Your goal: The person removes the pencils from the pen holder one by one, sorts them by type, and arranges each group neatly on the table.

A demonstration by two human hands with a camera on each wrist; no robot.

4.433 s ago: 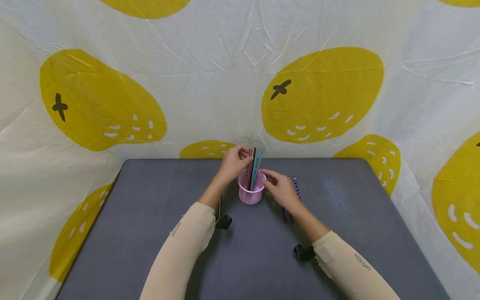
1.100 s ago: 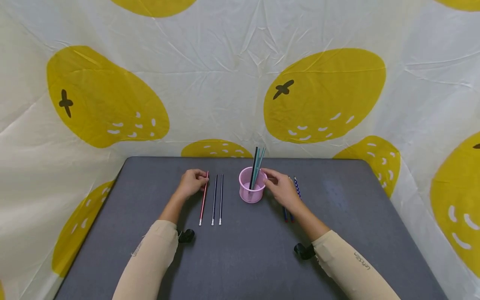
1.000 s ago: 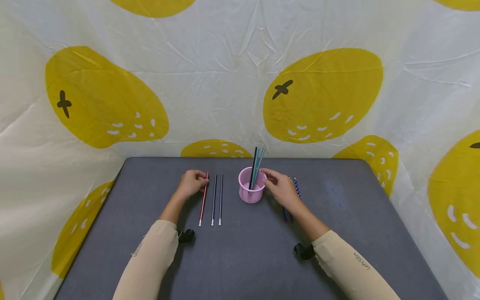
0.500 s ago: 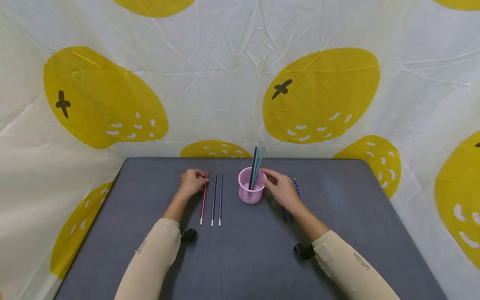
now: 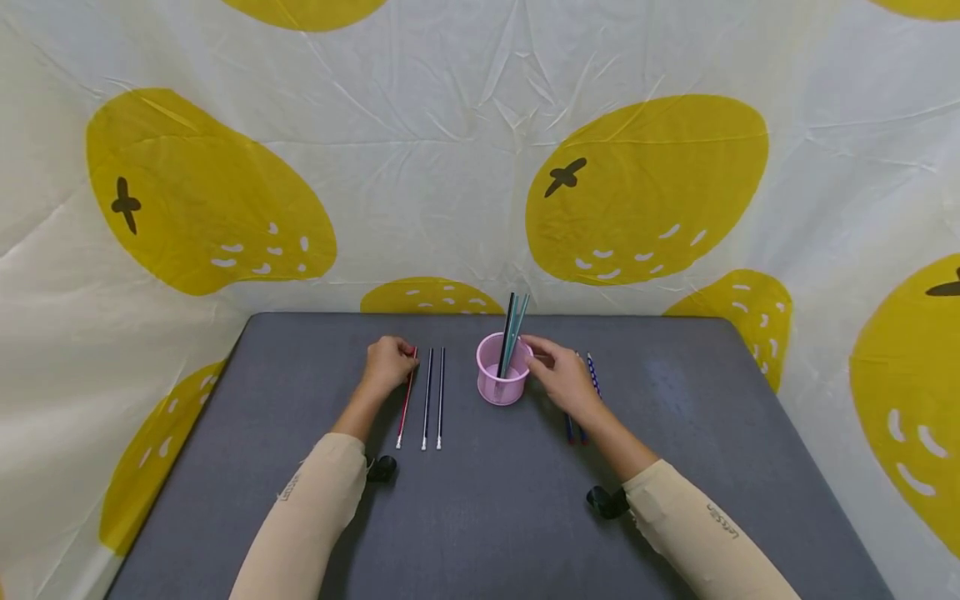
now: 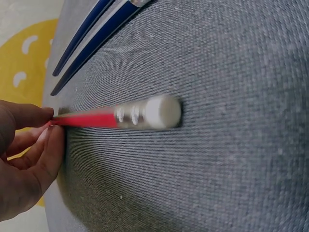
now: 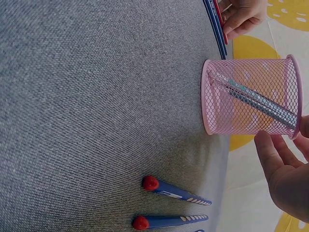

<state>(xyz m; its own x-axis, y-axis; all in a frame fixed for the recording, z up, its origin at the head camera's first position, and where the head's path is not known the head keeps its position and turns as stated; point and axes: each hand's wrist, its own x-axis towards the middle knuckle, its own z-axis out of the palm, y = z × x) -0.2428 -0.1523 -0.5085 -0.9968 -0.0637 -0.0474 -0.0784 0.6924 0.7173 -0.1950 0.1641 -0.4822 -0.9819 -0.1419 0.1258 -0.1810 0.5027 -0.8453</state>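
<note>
My left hand (image 5: 386,364) pinches a red pencil (image 5: 406,412) near its far end. In the left wrist view the pencil's white eraser (image 6: 163,112) points toward the camera, close to the grey table. To its right, two dark blue pencils (image 5: 427,400) lie side by side, erasers toward me. My right hand (image 5: 564,382) holds the pink mesh pencil cup (image 5: 501,393) by its right rim, with the thumb at the rim and fingers against the outside. Black and teal pencils (image 5: 517,329) lean upright inside the cup.
Blue pencils with red ends (image 7: 178,191) lie right of the cup, partly hidden under my right forearm in the head view. The grey table (image 5: 480,517) ends at a far edge against a white cloth (image 5: 435,192) printed with yellow fruit.
The red pencil has come out of the cup and gone left to the table beside the blue pencils, in my left hand. Lately it shifts only slightly. My right hand stays on the cup.
</note>
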